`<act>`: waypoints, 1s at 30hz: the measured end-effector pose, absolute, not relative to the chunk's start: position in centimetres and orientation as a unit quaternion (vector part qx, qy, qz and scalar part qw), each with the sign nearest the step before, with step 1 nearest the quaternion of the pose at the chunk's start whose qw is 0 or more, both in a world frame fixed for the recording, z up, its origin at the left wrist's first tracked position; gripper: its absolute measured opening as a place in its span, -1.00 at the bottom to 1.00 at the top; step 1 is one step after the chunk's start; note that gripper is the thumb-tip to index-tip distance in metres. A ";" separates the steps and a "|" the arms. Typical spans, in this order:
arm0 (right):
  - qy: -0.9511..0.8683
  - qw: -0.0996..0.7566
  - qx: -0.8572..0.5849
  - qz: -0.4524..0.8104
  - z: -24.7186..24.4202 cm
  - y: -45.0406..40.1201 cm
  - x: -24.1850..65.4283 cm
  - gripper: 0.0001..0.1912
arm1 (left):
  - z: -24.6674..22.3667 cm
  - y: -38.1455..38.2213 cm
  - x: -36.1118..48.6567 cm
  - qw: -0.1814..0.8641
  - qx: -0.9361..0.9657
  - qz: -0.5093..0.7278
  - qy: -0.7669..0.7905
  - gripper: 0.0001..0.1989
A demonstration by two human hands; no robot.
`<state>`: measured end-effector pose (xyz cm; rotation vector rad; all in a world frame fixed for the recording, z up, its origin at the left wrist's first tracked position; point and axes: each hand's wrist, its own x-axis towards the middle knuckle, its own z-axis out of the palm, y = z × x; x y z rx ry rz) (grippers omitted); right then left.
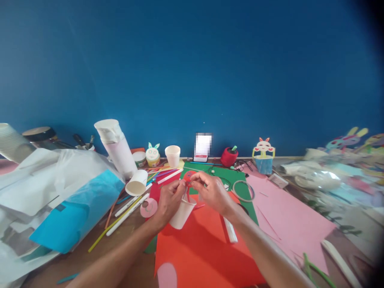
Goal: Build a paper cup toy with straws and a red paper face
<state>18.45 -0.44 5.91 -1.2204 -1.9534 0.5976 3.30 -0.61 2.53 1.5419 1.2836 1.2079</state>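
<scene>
Both hands meet above a white paper cup [182, 215], which leans on the orange paper [204, 256]. My left hand [172, 199] is closed in a pinch on a thin red strip [188, 195] that hangs down at the cup's rim. Opposite it, my right hand [210, 191] has its fingertips pinched close to the strip's top, beside a small red round piece [189, 175]. What exactly the right fingertips grip is too small to make out. Under my right forearm lies a white tube-like item [230, 230].
Markers and straws [127, 214] lie left of the cup, near a tipped white cup [137, 183]. A tall white bottle [115, 148], an upright cup [173, 156], a phone [203, 147] and a blue bunny cup [264, 163] line the back. Tape ring [243, 191] at right.
</scene>
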 end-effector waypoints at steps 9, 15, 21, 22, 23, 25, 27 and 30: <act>-0.787 0.359 -0.482 0.141 6.9 -1.3 18.2 -0.89 | 2.6 -0.5 3.4 0.380 0.596 0.488 0.512 -0.73; -0.796 0.342 -0.487 0.110 5.8 -0.9 17.6 -0.88 | 2.7 -0.9 3.9 0.389 0.611 0.468 0.507 -0.73; -0.795 0.343 -0.489 0.103 5.5 -0.7 17.6 -0.90 | 2.4 -1.0 3.9 0.396 0.619 0.447 0.510 -0.73; -0.795 0.343 -0.490 0.100 5.4 -0.7 17.6 -0.91 | 2.4 -1.0 3.9 0.397 0.620 0.447 0.508 -0.74; -0.795 0.343 -0.492 0.095 5.4 -0.7 17.6 -0.91 | 2.4 -1.0 3.9 0.396 0.623 0.448 0.505 -0.74; -0.795 0.341 -0.494 0.086 5.4 -0.8 17.5 -0.91 | 2.4 -1.0 3.9 0.395 0.626 0.450 0.499 -0.74; -0.796 0.339 -0.496 0.078 5.4 -0.9 17.5 -0.91 | 2.4 -1.0 3.8 0.396 0.630 0.452 0.492 -0.74; -0.799 0.336 -0.493 0.071 5.5 -0.9 17.4 -0.93 | 2.4 -0.9 3.7 0.398 0.637 0.449 0.484 -0.74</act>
